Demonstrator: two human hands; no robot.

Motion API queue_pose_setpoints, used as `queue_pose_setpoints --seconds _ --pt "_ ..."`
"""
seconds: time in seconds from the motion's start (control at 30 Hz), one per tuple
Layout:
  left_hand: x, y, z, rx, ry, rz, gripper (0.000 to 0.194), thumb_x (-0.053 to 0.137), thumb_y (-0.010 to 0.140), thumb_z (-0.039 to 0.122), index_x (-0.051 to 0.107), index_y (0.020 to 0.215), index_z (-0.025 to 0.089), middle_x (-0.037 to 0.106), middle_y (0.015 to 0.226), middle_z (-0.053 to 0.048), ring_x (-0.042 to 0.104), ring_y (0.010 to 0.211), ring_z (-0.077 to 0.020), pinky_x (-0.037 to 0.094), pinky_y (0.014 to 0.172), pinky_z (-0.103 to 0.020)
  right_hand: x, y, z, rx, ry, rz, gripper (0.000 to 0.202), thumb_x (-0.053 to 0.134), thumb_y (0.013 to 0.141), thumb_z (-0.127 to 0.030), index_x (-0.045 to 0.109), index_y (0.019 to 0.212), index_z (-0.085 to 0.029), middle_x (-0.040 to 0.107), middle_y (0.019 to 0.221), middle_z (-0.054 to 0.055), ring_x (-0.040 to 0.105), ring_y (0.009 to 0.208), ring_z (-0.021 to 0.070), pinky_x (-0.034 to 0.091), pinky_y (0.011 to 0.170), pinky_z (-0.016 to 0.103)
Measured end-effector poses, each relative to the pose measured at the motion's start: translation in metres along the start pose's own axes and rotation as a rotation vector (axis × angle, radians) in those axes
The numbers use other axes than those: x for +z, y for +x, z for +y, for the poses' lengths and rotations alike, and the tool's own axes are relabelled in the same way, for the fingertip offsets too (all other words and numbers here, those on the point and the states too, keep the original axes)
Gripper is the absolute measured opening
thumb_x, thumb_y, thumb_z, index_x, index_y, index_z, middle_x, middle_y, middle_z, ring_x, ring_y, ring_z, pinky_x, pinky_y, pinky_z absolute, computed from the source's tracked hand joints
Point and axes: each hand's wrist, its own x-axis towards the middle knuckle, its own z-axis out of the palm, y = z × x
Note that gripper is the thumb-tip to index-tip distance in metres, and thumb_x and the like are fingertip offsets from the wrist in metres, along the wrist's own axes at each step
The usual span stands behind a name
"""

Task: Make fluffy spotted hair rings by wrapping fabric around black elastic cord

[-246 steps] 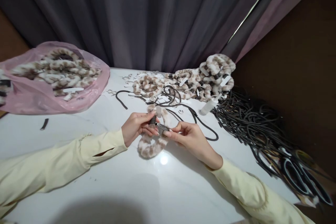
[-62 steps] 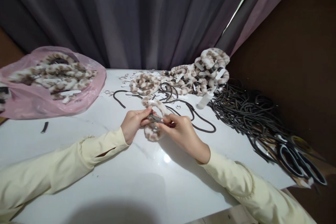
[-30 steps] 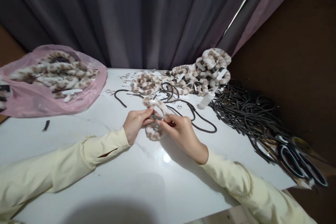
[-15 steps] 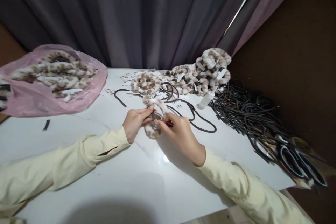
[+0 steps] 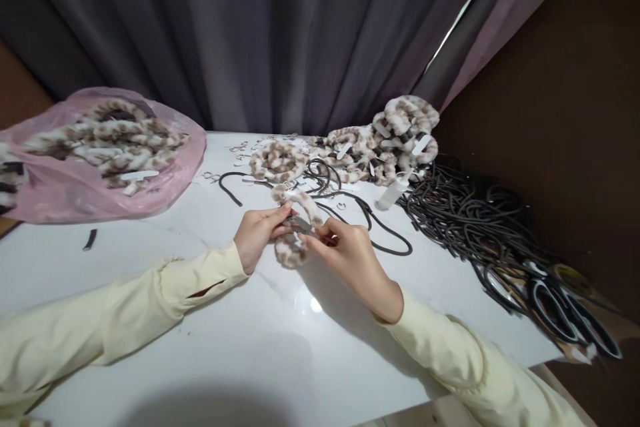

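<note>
Left hand (image 5: 256,237): pinching brown-and-white fluffy loop (image 5: 291,253)
Right hand (image 5: 354,255): gripping flat metallic-grey tool (image 5: 301,225) over loop
White plastic bottle (image 5: 393,193): right of loop

Plush Fur Against Glossy White

The held furry loop (image 5: 291,253) is fluffy, plush-like cloth, soft and matt. The flat grey piece (image 5: 301,225) by it looks smooth, with a dull sheen. The white tabletop (image 5: 200,353) is smooth and glossy, catching a bright highlight. The pink bag (image 5: 55,192) is thin, crinkled plastic; the bottle (image 5: 393,193), translucent plastic. The curtain (image 5: 240,33) and yellow sleeves (image 5: 135,307) are matt cloth.
</note>
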Motion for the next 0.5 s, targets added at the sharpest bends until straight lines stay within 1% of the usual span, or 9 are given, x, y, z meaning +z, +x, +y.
queue_pose_setpoints --seconds 0.17,0.33,0.5 --pt "-0.0004 -0.0014 0.0002 -0.002 0.001 -0.02 0.036 0.069 0.066 0.043 0.07 0.078 0.008 0.07 0.074 -0.009 0.066 0.073 -0.0189 0.047 0.083 -0.03 -0.0001 0.0011 0.002 -0.041 -0.037 0.022 0.025 0.059 0.076 -0.025 0.043 0.059 -0.017 0.049 0.052 -0.004 0.039 0.047 0.0069 0.029 0.048 0.019" --pt "-0.0005 -0.0017 0.0003 -0.009 0.014 -0.014 0.038 0.07 0.064 0.044 0.071 0.077 0.008 0.07 0.074 -0.009 0.066 0.073 -0.0194 0.047 0.081 -0.031 0.0039 0.0012 0.0032 -0.08 -0.054 0.032 0.022 0.059 0.077 -0.024 0.044 0.062 -0.017 0.05 0.053 -0.004 0.04 0.047 0.0075 0.03 0.048 0.02" --pt "0.0026 -0.0026 0.0016 -0.013 0.007 -0.002 0.035 0.069 0.066 0.043 0.071 0.075 0.009 0.07 0.071 -0.007 0.065 0.07 -0.0178 0.047 0.08 -0.029 0.0057 0.0013 0.0041 -0.1 -0.053 0.039 0.022 0.057 0.078 -0.023 0.043 0.062 -0.018 0.05 0.054 -0.004 0.04 0.047 0.0076 0.029 0.048 0.02"
